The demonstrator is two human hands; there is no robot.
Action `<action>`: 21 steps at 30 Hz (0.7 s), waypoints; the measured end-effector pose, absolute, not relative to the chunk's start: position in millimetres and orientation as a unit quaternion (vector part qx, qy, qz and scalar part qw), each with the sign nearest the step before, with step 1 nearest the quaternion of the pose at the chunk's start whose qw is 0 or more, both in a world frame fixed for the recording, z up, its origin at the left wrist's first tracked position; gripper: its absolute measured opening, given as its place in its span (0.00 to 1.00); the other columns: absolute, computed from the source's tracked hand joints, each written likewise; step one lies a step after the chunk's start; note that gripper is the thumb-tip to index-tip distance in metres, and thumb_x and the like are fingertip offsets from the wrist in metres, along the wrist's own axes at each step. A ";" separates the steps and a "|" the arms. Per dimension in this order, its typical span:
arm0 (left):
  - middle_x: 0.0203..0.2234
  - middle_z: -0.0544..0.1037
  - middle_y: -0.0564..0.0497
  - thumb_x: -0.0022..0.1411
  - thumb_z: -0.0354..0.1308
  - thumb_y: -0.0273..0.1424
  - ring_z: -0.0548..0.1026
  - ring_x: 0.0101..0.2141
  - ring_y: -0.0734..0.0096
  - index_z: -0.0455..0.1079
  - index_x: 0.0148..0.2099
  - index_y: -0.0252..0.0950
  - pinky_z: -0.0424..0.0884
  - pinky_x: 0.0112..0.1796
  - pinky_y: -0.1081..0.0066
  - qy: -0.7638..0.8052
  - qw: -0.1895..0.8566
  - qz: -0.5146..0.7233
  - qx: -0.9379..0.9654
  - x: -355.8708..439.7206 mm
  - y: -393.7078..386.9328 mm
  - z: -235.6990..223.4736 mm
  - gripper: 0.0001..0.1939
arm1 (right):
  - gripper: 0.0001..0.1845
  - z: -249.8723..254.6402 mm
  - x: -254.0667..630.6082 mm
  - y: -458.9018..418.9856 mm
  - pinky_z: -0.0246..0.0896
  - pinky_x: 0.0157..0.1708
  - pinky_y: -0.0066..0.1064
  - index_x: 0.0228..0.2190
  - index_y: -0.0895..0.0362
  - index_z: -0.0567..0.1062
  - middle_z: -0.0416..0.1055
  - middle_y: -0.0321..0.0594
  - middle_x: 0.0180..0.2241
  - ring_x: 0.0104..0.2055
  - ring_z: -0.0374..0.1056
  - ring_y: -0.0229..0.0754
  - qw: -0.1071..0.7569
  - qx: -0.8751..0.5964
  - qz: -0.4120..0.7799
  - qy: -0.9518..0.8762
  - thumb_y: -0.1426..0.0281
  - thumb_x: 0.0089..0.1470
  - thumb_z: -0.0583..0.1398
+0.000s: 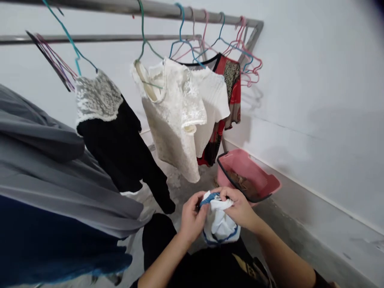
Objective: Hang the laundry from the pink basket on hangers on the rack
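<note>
Between my two hands is a white garment with blue trim (222, 224), bunched up above my lap. My left hand (193, 214) pinches its blue edge on the left side. On the right side, my right hand (238, 206) grips the white cloth beside a small label (218, 197) with dark print. The fingers of both hands are closed on the fabric. Folds hide the garment's full shape, so its exact kind is unclear.
A metal rack (120, 5) crosses the top, with a cream lace top (171, 108), a black garment with lace (117, 136) and a red patterned garment (231, 84). Several hangers (244, 52) hang at its right end. A pink bin (255, 176) stands by the wall; grey cloth (45, 168) hangs left.
</note>
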State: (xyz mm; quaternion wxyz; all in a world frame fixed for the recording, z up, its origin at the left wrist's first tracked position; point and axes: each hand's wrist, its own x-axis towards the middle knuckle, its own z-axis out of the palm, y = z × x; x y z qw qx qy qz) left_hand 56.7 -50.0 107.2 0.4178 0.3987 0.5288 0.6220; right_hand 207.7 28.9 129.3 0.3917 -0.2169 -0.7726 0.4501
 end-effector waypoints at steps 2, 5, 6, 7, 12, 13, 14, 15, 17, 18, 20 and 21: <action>0.36 0.80 0.47 0.53 0.66 0.30 0.73 0.40 0.60 0.79 0.39 0.38 0.65 0.45 0.70 0.534 0.414 0.629 0.384 51.3 -45.9 109.7 0.10 | 0.12 133.6 212.0 35.8 0.62 0.34 0.30 0.21 0.55 0.60 0.76 0.41 0.34 0.33 0.70 0.39 0.411 -0.204 0.398 -0.795 0.76 0.48 0.59; 0.38 0.80 0.48 0.54 0.65 0.34 0.73 0.41 0.60 0.80 0.40 0.40 0.66 0.47 0.70 0.573 0.377 0.611 0.395 40.4 -43.0 117.6 0.10 | 0.11 141.9 222.1 47.7 0.60 0.34 0.29 0.22 0.54 0.61 0.73 0.40 0.32 0.34 0.68 0.40 0.434 -0.178 0.319 -0.824 0.79 0.48 0.56; 0.37 0.80 0.48 0.55 0.64 0.36 0.74 0.40 0.61 0.80 0.39 0.40 0.67 0.45 0.70 0.585 0.365 0.595 0.413 36.6 -42.8 121.4 0.10 | 0.11 144.5 225.9 52.0 0.59 0.34 0.29 0.22 0.54 0.61 0.71 0.40 0.31 0.35 0.67 0.40 0.431 -0.172 0.300 -0.833 0.80 0.48 0.55; 0.35 0.81 0.48 0.56 0.64 0.37 0.74 0.38 0.62 0.80 0.39 0.39 0.67 0.43 0.71 0.593 0.361 0.571 0.438 33.1 -43.1 125.8 0.10 | 0.11 146.8 229.7 56.3 0.58 0.34 0.30 0.22 0.54 0.62 0.70 0.40 0.31 0.35 0.66 0.40 0.419 -0.172 0.285 -0.845 0.81 0.47 0.54; 0.21 0.74 0.52 0.54 0.65 0.43 0.65 0.24 0.75 0.78 0.30 0.33 0.60 0.26 0.77 0.555 0.511 0.424 0.501 23.7 -50.1 150.2 0.16 | 0.09 153.2 246.3 75.9 0.54 0.35 0.29 0.26 0.55 0.67 0.68 0.37 0.29 0.34 0.64 0.39 0.220 -0.228 0.249 -0.915 0.82 0.48 0.54; 0.20 0.71 0.53 0.53 0.65 0.44 0.62 0.22 0.77 0.76 0.27 0.33 0.58 0.24 0.78 0.544 0.541 0.418 0.487 23.3 -52.4 154.1 0.18 | 0.08 155.1 249.0 79.8 0.54 0.34 0.28 0.28 0.55 0.69 0.69 0.36 0.29 0.34 0.64 0.38 0.160 -0.227 0.257 -0.925 0.80 0.48 0.56; 0.18 0.69 0.53 0.51 0.66 0.45 0.61 0.21 0.79 0.75 0.26 0.32 0.56 0.23 0.78 0.536 0.560 0.426 0.466 23.1 -54.9 157.2 0.19 | 0.07 158.1 251.3 84.5 0.54 0.33 0.28 0.30 0.55 0.71 0.70 0.35 0.29 0.32 0.64 0.37 0.098 -0.214 0.277 -0.932 0.78 0.48 0.58; 0.18 0.68 0.54 0.50 0.66 0.46 0.60 0.21 0.80 0.74 0.26 0.32 0.55 0.22 0.78 0.532 0.571 0.442 0.442 22.9 -57.4 159.7 0.20 | 0.07 162.8 253.1 90.5 0.55 0.31 0.27 0.32 0.55 0.73 0.70 0.34 0.29 0.31 0.64 0.37 0.043 -0.193 0.305 -0.932 0.76 0.48 0.60; 0.17 0.68 0.54 0.47 0.68 0.48 0.59 0.20 0.80 0.74 0.26 0.32 0.55 0.22 0.78 0.528 0.583 0.476 0.393 22.4 -61.9 162.8 0.21 | 0.11 178.2 254.3 108.3 0.57 0.30 0.26 0.38 0.55 0.75 0.72 0.35 0.32 0.32 0.66 0.36 0.002 -0.155 0.356 -0.921 0.69 0.50 0.62; 0.17 0.69 0.54 0.46 0.68 0.48 0.60 0.19 0.80 0.74 0.27 0.33 0.55 0.22 0.78 0.527 0.588 0.487 0.374 22.1 -63.8 163.6 0.22 | 0.12 189.0 253.3 120.9 0.59 0.31 0.26 0.40 0.55 0.75 0.73 0.36 0.34 0.33 0.67 0.37 0.031 -0.152 0.364 -0.918 0.66 0.52 0.62; 0.18 0.70 0.53 0.45 0.69 0.48 0.62 0.19 0.79 0.73 0.26 0.33 0.57 0.22 0.77 0.527 0.591 0.497 0.355 21.5 -66.6 164.7 0.22 | 0.14 216.2 247.3 153.5 0.62 0.36 0.29 0.43 0.56 0.75 0.74 0.40 0.39 0.38 0.68 0.39 0.176 -0.191 0.327 -0.909 0.63 0.55 0.60; 0.18 0.71 0.52 0.45 0.69 0.48 0.63 0.19 0.79 0.73 0.26 0.32 0.58 0.22 0.77 0.528 0.588 0.499 0.356 21.1 -67.6 165.0 0.22 | 0.15 231.8 242.2 172.5 0.63 0.38 0.31 0.43 0.56 0.75 0.74 0.42 0.40 0.39 0.68 0.40 0.265 -0.221 0.286 -0.894 0.63 0.56 0.59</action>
